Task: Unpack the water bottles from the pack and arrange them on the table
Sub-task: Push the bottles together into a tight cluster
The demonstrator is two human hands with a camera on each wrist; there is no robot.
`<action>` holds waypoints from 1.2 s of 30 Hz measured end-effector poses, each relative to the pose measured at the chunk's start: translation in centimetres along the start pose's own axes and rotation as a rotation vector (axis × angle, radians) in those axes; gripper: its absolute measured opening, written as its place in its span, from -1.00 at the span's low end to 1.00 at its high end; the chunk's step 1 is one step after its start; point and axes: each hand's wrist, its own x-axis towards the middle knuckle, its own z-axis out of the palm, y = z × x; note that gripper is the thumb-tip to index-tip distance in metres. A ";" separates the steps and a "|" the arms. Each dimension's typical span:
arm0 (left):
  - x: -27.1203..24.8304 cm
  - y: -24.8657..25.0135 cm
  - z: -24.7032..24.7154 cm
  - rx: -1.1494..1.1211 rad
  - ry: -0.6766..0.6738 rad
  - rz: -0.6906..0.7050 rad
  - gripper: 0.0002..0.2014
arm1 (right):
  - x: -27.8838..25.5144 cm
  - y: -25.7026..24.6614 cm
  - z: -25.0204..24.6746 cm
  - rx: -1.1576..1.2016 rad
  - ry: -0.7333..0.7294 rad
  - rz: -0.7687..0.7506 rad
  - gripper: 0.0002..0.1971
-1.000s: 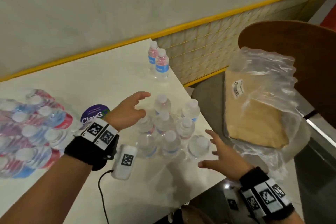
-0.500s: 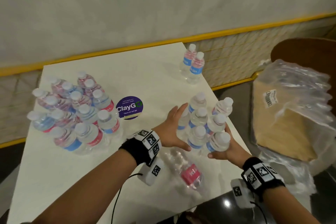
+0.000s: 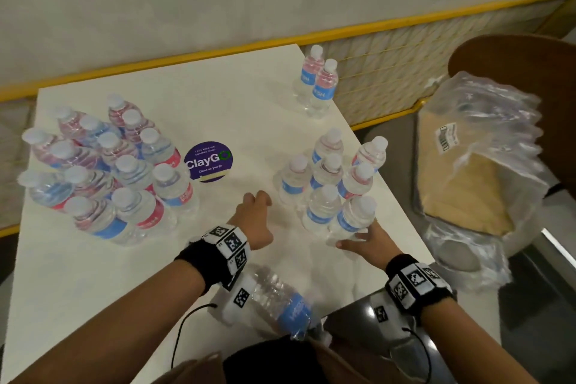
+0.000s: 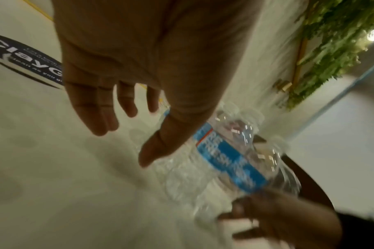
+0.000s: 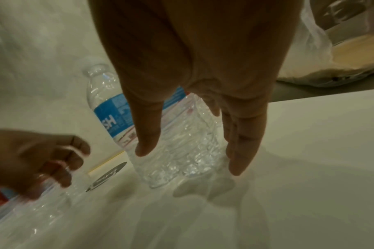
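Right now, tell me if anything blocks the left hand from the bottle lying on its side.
Nothing visible does. The lying bottle sits under the left wrist, just behind the open left hand.

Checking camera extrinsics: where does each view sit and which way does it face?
Head: on the head, faces forward and down at the table and bottles; both forearms, left hand and right hand show.
Left wrist: looks along the left hand's fingers at the table; right hand at lower right.
Right wrist: looks along the right hand's fingers at one bottle; left hand at left.
Shared: head and left wrist both show the sticker.
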 end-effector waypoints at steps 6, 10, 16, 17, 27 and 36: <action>-2.9 -1.0 3.6 0.463 -0.599 0.368 -0.23 | 0.6 -0.2 0.1 -0.114 -0.034 0.103 -0.28; -2.3 -1.6 3.7 0.345 -0.641 0.369 -0.45 | 0.8 -0.9 0.3 -0.136 0.020 0.147 -0.34; 0.6 -3.4 1.2 0.205 -0.437 0.312 -0.49 | 0.0 -2.3 0.2 -0.295 -0.148 0.454 -0.55; 1.1 -4.0 1.0 0.175 -0.383 0.307 -0.46 | -0.3 -2.6 0.3 -0.295 -0.245 0.499 -0.52; 1.5 -8.1 2.7 -0.398 0.018 0.434 -0.43 | -2.0 -6.4 6.1 0.144 -0.357 0.237 -0.58; -1.5 -11.1 3.4 -0.570 0.285 0.212 -0.41 | -1.7 -11.3 11.2 -0.085 -0.225 -0.210 -0.32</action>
